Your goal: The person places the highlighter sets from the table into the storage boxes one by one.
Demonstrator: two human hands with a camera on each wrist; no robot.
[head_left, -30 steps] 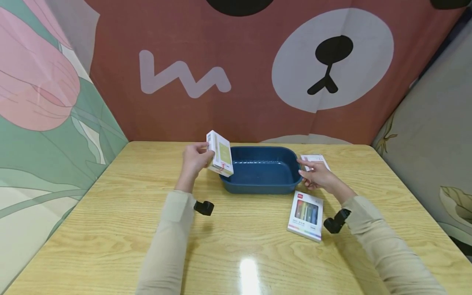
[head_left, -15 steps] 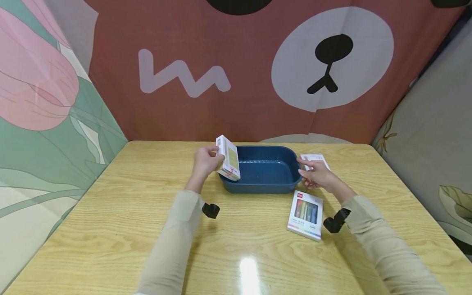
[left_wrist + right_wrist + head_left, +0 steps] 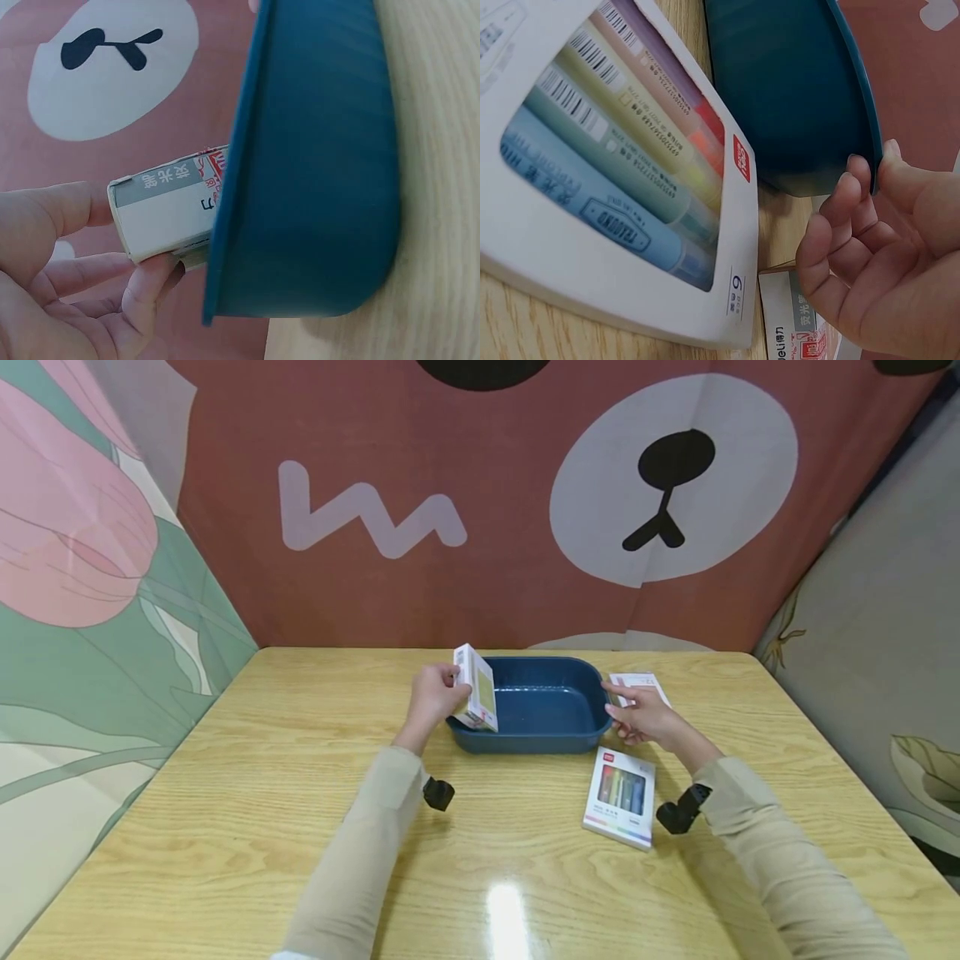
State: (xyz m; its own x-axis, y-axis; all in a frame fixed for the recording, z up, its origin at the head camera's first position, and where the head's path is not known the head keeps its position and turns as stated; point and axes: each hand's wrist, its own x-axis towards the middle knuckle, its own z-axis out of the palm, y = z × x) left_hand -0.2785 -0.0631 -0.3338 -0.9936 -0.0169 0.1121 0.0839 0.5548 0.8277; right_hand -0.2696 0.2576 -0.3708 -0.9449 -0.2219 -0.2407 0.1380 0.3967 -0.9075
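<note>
My left hand [image 3: 437, 700] pinches a white and yellow-green box of highlighters [image 3: 477, 689] by its left side. The box is tilted, its lower end dipping inside the left end of a dark blue plastic basin [image 3: 547, 745]; in the left wrist view the basin wall [image 3: 315, 165] hides that end. At the basin's right end, my right hand [image 3: 643, 714] pinches the rim between thumb and fingers, as the right wrist view shows at the basin edge [image 3: 802, 90].
A white windowed box of colored highlighters [image 3: 619, 797] lies on the wooden table [image 3: 225, 827], in front of the basin's right end. Another white box [image 3: 647, 682] lies behind my right hand, partly covered by it. A cloth with a bear print [image 3: 375, 593] hangs behind the table.
My left hand has carried the pinched box rightward and down, from beside the basin's left rim to inside its left end. The right hand has stayed at the rim.
</note>
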